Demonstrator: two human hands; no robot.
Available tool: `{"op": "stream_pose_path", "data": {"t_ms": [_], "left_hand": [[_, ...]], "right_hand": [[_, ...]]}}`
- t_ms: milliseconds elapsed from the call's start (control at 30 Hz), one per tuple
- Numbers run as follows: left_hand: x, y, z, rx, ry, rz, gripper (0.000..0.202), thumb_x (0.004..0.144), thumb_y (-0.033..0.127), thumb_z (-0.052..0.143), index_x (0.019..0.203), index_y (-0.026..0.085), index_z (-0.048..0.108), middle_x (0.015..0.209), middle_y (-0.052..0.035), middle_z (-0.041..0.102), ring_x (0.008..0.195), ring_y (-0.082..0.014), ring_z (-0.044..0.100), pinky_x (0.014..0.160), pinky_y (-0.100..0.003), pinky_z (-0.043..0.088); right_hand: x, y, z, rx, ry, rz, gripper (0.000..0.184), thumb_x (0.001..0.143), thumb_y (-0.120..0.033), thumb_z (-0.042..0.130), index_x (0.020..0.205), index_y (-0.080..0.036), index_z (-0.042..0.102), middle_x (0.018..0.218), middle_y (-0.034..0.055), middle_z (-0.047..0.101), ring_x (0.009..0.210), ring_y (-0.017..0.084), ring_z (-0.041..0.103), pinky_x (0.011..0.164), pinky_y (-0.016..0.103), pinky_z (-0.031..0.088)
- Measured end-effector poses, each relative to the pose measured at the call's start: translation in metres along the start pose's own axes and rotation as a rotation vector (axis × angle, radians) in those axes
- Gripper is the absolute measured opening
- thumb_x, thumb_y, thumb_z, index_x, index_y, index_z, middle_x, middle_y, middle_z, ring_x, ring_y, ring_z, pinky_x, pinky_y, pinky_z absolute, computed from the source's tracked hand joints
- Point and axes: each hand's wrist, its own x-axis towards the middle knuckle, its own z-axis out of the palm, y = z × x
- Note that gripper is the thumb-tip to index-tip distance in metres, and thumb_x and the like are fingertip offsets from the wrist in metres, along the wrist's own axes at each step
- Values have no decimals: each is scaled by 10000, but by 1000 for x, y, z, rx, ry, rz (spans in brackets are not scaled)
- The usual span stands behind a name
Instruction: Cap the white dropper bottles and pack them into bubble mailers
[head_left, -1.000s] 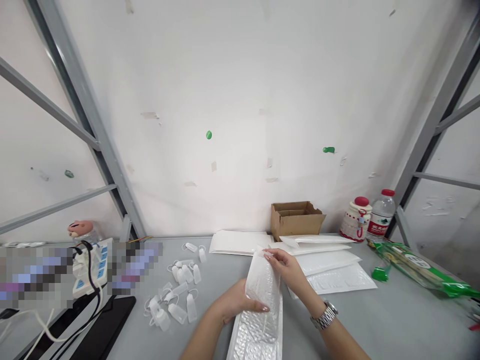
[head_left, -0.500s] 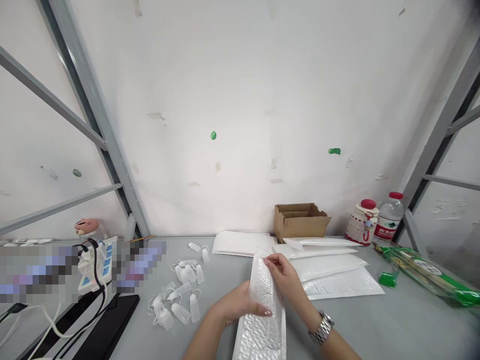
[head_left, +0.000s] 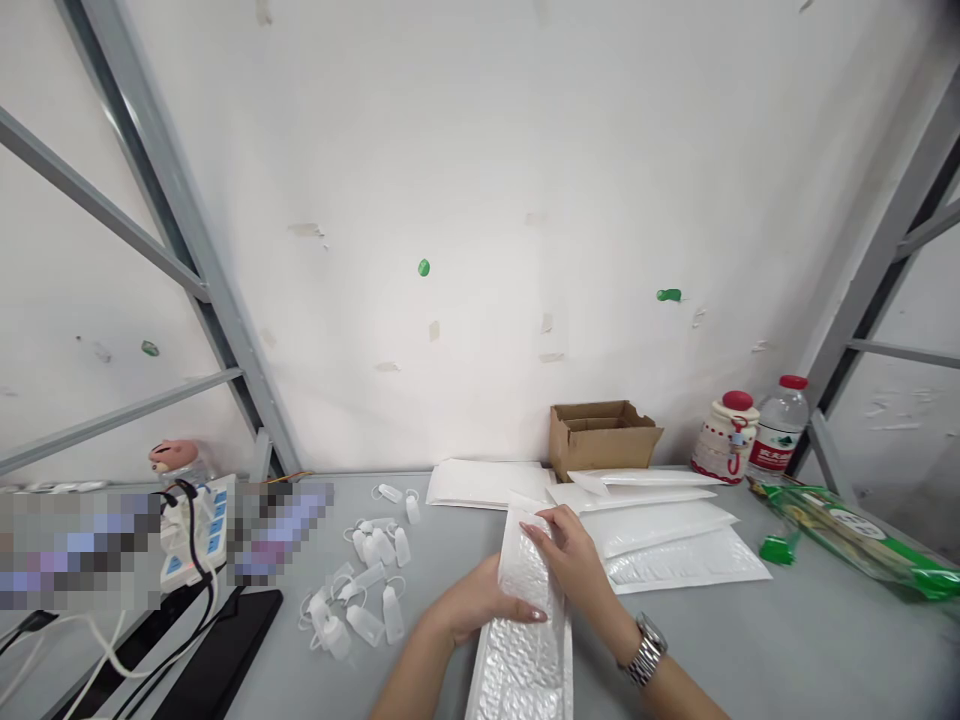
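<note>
A long white bubble mailer (head_left: 523, 660) lies lengthwise in front of me, its far end raised off the table. My left hand (head_left: 484, 600) grips it from the left side, thumb across the top face and fingers hidden beneath. Near the far end, my right hand (head_left: 566, 550) holds the right edge, with the thumb pressed on the upper face. A watch (head_left: 645, 650) is on the right wrist. To the left lie several small white squeeze bottles (head_left: 365, 625) with looped caps. More white bubble mailers (head_left: 682, 560) are stacked beyond my right hand.
At the back stand an open cardboard box (head_left: 604, 445), a red-lidded jar (head_left: 726, 440) and a water bottle (head_left: 781, 430). A green plastic package (head_left: 855, 535) lies far right. On the left are a power strip (head_left: 199, 530), loose cables and a black flat object (head_left: 221, 655). Flat white mailers (head_left: 484, 483) lie behind.
My right thumb has slid slightly down and left along the mailer's far end. My left hand keeps its hold. The view has shifted slightly.
</note>
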Motion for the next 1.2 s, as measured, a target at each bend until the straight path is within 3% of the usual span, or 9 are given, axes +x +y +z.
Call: {"op": "stream_pose_path", "data": {"t_ms": [167, 300, 533, 667, 833, 1033, 1200], "left_hand": [[2, -2, 0, -100, 61, -9, 642, 574, 330, 813, 1154, 166, 591, 1052, -94, 685, 1041, -284, 594, 935, -413, 409], [5, -6, 1, -165, 112, -29, 607, 586, 384, 801, 1116, 163, 605, 1014, -98, 690, 958, -273, 627, 893, -397, 426], [7, -8, 0, -143, 144, -29, 600, 571, 395, 806, 1086, 159, 610, 980, -84, 697, 955, -273, 623, 871, -377, 428], [8, -9, 0, -131, 133, -2, 582, 583, 394, 799, 1080, 157, 611, 1008, -95, 692, 946, -265, 625, 851, -362, 433], [8, -8, 0, -139, 122, 4, 581, 584, 379, 801, 1089, 158, 617, 975, -88, 700, 916, -253, 631, 845, -364, 433], [6, -7, -1, -110, 88, 3, 570, 610, 386, 783, 1102, 149, 617, 989, -93, 699, 909, -251, 636, 832, -356, 443], [4, -4, 1, -86, 105, -21, 587, 624, 389, 776, 1133, 153, 601, 1024, -96, 697, 948, -256, 634, 860, -366, 440]], "right_hand": [[-3, 3, 0, -28, 89, 92, 315, 796, -505, 537, 766, -198, 604, 756, 44, 630, 722, 215, 558, 695, 332, 422], [-3, 5, -1, -39, 48, 153, 323, 814, -512, 511, 753, -207, 599, 712, 30, 642, 690, 211, 560, 689, 333, 413], [-2, 9, 1, -217, 159, -37, 392, 837, -571, 457, 756, -209, 585, 776, 58, 646, 798, 241, 573, 836, 405, 371], [-1, 13, 2, -261, 89, -7, 381, 868, -538, 421, 725, -215, 564, 693, 39, 631, 701, 221, 566, 765, 377, 389], [-1, 11, 0, -332, 112, -51, 306, 861, -466, 455, 743, -207, 569, 747, 45, 634, 775, 230, 574, 840, 404, 353], [2, 11, -4, -208, -31, 134, 270, 811, -449, 489, 661, -227, 524, 610, 1, 600, 579, 185, 521, 557, 287, 374], [2, 10, -4, -162, -29, 132, 266, 808, -454, 487, 663, -232, 512, 593, -11, 580, 562, 182, 512, 529, 280, 366]]}}
